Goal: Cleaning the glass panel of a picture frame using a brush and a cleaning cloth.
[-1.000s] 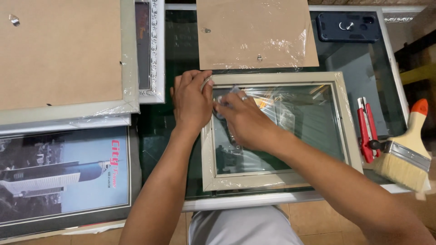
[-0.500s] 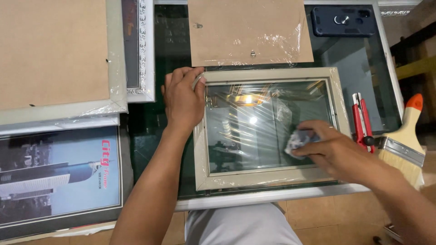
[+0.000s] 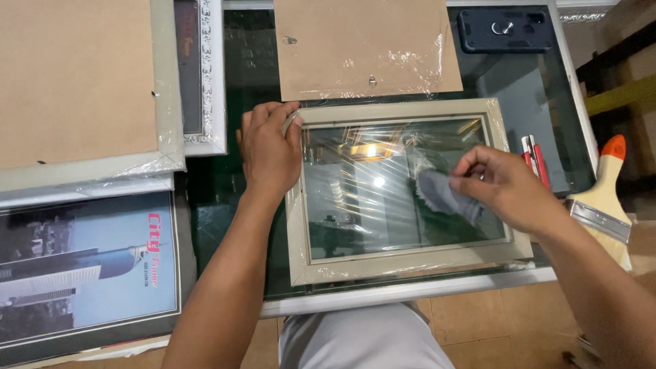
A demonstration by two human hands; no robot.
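A cream picture frame (image 3: 410,261) with a glass pane lies flat on the glass table, with clear film loose around its edges. My left hand (image 3: 268,152) presses flat on the frame's top left corner. My right hand (image 3: 502,186) is over the right part of the pane, its fingers pinched on a small grey cloth (image 3: 441,195) that rests against the glass. Lamp reflections shine in the middle of the pane.
A brown backing board (image 3: 362,44) in film lies just beyond the frame. Stacked frames (image 3: 82,89) and a framed poster (image 3: 82,266) fill the left. A red cutter (image 3: 535,156), a paintbrush (image 3: 605,198) and a dark phone (image 3: 504,29) lie at the right.
My right hand swept the cloth from the pane's top left to its lower right, then came up a little toward the middle right. My left hand stayed on the corner.
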